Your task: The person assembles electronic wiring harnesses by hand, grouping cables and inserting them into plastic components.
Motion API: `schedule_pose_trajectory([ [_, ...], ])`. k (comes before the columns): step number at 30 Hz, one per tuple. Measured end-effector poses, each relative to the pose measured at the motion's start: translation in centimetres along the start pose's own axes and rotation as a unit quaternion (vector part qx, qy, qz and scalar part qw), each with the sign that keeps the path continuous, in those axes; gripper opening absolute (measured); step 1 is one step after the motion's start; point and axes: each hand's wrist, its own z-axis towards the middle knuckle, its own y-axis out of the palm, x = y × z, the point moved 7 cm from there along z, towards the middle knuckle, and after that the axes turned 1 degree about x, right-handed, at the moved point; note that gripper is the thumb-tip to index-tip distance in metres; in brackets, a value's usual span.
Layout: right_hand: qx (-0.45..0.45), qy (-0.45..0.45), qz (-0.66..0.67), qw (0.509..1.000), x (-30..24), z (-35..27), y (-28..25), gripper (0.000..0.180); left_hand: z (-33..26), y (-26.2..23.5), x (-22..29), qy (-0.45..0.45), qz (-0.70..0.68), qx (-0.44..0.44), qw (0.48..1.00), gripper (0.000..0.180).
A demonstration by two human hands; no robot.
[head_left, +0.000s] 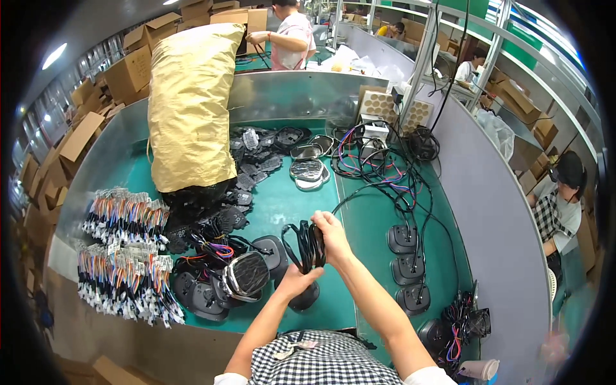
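My left hand (296, 281) and my right hand (332, 235) together grip a flat black plastic part with a black cable looped on it (309, 246), held upright above the green table (282, 205). The left hand holds it from below, the right from the top. Under the hands lies another black oval housing (305, 298). Just to the left sits a pile of black housings, one with a shiny chrome-rimmed lens (246, 274) and coloured wires.
Bundles of multicoloured wire harnesses (125, 253) lie at the left. A big yellow sack (192, 102) leans at the back left over black parts. Black oval units with cables (405, 269) line the right strip. Other people work at the back and right.
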Motion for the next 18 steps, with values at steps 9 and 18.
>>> schedule_pose_trajectory([
  [9, 0.01, -0.035, 0.159, 0.987, -0.6, 1.8, 0.7, 0.024, -0.4, 1.0, 0.8, 0.009, -0.151, 0.073, 0.986, 0.015],
  [18, -0.336, -0.024, -0.533, 0.776, 9.6, -4.2, -8.0, 0.029, -0.2, -4.3, -1.2, 0.051, -0.416, 0.073, 0.905, 0.03],
])
